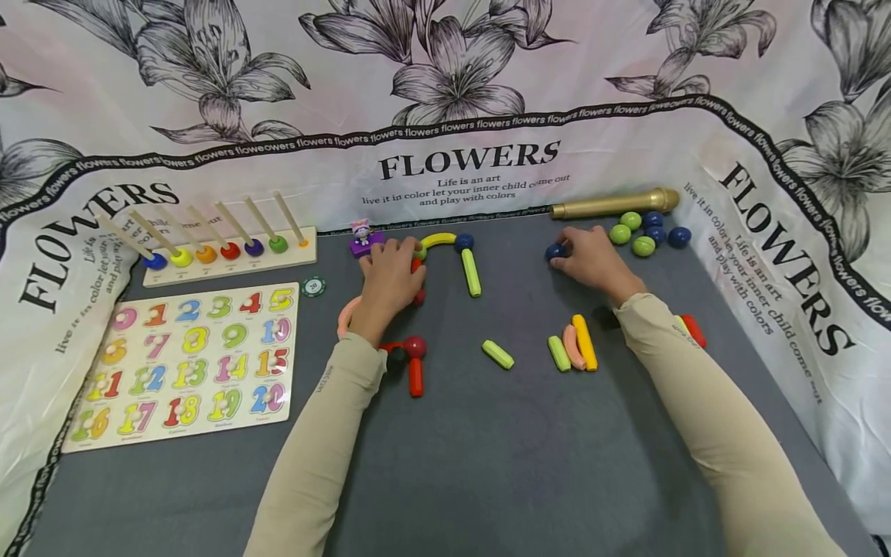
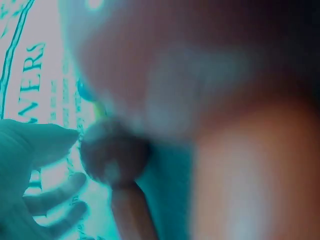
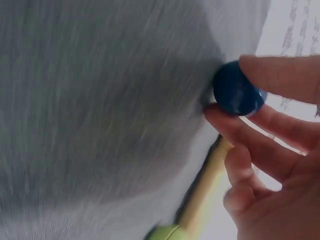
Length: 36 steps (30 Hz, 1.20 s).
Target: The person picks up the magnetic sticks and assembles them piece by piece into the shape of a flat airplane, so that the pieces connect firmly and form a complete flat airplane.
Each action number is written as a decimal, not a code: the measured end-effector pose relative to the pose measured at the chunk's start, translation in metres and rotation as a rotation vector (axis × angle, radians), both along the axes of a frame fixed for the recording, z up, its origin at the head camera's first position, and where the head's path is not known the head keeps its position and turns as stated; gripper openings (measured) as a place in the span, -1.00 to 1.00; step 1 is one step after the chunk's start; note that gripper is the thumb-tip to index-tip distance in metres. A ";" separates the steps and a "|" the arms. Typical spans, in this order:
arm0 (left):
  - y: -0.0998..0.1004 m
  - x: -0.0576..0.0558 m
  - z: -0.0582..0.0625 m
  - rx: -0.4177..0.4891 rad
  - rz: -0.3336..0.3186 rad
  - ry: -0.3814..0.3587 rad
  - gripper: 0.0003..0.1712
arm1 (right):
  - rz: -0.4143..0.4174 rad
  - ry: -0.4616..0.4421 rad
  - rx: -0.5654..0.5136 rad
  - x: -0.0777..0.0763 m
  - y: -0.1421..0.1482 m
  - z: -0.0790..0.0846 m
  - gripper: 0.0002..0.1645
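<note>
In the head view my left hand (image 1: 392,280) lies over a figure of joined sticks and balls, its fingertips by a green ball (image 1: 421,251) and a red stick (image 1: 418,281). The left wrist view is blurred and tinted; a dark ball on a stick is close to the camera, past the thumb. My right hand (image 1: 592,259) pinches a blue ball (image 3: 237,89) between thumb and fingertips, just above the grey table. A curved yellow stick (image 1: 438,240), another blue ball (image 1: 463,243) and a light green stick (image 1: 471,272) continue the figure to the right.
Loose sticks, including a yellow one (image 1: 585,342), lie in front of my right hand. Green and blue balls (image 1: 643,246) cluster right of it, below a gold microphone-shaped tube (image 1: 616,204). At left are a number puzzle board (image 1: 295,363) and a peg stand (image 1: 309,246).
</note>
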<state>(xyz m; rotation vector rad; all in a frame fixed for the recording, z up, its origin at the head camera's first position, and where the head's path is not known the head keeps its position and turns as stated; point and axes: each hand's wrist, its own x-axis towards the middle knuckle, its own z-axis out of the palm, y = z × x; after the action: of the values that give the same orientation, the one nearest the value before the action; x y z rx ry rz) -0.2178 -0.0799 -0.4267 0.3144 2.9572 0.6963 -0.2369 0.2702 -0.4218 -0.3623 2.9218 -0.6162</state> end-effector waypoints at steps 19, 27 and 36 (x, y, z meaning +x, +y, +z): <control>0.041 -0.004 0.001 -0.131 -0.395 -0.226 -0.30 | 0.184 -0.150 -0.180 0.041 -0.077 -0.006 -0.65; 0.037 -0.006 -0.001 -0.052 -0.413 -0.206 -0.32 | 0.168 -0.166 -0.237 0.051 -0.097 -0.010 -0.67; 0.035 -0.006 0.002 -0.009 -0.419 -0.175 -0.40 | 0.095 -0.149 -0.247 0.057 -0.106 -0.014 -0.62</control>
<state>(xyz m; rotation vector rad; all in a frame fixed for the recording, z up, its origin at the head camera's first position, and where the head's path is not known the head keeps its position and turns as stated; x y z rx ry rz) -0.2238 -0.0447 -0.4246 0.7965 2.6033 0.6170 -0.1803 0.1643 -0.4353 -0.4578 2.6747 -0.9490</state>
